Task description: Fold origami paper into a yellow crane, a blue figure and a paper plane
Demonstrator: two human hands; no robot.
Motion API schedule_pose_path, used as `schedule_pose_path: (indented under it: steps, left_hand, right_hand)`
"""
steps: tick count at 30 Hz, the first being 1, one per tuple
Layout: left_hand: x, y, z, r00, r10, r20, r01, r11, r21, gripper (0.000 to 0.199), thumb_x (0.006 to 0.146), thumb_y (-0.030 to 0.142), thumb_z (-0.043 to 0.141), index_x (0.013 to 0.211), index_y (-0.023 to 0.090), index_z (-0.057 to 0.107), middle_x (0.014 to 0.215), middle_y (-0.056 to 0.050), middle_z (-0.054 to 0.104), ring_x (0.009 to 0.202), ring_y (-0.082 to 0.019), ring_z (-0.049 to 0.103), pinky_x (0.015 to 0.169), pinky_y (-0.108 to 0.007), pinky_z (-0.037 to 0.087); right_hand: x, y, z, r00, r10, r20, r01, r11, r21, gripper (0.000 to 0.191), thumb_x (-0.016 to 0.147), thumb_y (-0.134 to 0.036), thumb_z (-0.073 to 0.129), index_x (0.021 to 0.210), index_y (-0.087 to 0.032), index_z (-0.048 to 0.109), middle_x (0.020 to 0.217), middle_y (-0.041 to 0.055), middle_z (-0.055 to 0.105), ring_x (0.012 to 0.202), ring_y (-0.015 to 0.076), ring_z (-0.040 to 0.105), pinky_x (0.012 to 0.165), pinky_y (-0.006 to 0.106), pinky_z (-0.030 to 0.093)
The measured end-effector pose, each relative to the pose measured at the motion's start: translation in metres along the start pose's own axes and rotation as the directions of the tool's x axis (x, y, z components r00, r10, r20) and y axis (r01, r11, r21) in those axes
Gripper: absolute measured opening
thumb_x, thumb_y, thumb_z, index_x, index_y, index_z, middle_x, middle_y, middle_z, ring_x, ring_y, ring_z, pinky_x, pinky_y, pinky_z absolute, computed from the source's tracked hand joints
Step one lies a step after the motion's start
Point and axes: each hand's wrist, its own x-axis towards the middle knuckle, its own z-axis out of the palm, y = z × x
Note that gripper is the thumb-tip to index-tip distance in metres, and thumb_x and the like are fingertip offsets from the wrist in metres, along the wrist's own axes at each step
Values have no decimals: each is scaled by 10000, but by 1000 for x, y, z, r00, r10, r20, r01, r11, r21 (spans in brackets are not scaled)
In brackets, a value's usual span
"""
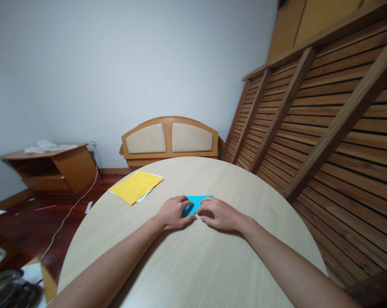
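A small piece of blue paper (196,201) lies on the round pale wooden table (187,265), between my two hands. My left hand (175,212) rests at its left side, fingers curved and pressed on the paper, thumb at its near edge. My right hand (218,213) is at the right side, with bent fingers and thumb close to the near corner. Both hands cover parts of the paper, so its full outline is hidden.
Yellow sheets (136,186) with white paper beneath lie at the table's back left. Behind stands a headboard (169,154). A slatted wooden frame (309,141) leans at the right. On the left are a low cabinet (74,167) and a white cable (66,216).
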Motion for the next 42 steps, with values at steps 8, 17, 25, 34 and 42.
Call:
schedule_pose_path:
  steps: [8,17,25,34,42]
  left_hand:
    - [-3,1,-1,998,24,56,-21,999,-48,504,862,588,518,1230,252,592,1244,-79,592,1012,-244,652,897,-355,532]
    - [-3,-1,0,996,76,40,-70,990,-123,348,906,430,485,1170,236,600,1225,-61,627,1017,-200,650,912,-304,520]
    - [-2,-4,2,994,88,71,-76,985,-154,329,948,350,403,1203,239,579,1260,-61,634,1081,-195,640,959,-312,503]
    - [0,2,-2,994,75,74,-70,996,-62,295,954,339,386,1155,231,573,1150,-64,679,1014,-207,664,874,-309,518]
    - [3,6,0,999,37,20,-38,998,49,256,938,306,428,1120,242,596,1092,-62,707,980,-216,681,819,-309,531]
  right_hand:
    - [-6,25,12,995,77,-60,-76,997,16,386,907,-348,595,1268,-211,616,1349,96,590,1275,246,500,1111,412,360]
    - [-6,26,12,993,101,-59,-99,994,43,325,929,-360,580,1215,-226,656,1240,65,667,1157,235,575,1019,379,432]
    - [-5,26,11,991,124,-53,-124,992,5,288,938,-352,571,1184,-237,666,1176,52,693,1097,234,587,962,363,450]
    - [-1,25,12,985,162,-67,-168,981,-94,262,986,-352,494,1101,-250,706,1066,52,726,1008,215,625,881,332,457]
    - [4,10,7,978,198,-63,-208,924,-320,301,1013,-341,439,970,-209,706,950,66,733,891,209,644,764,304,444]
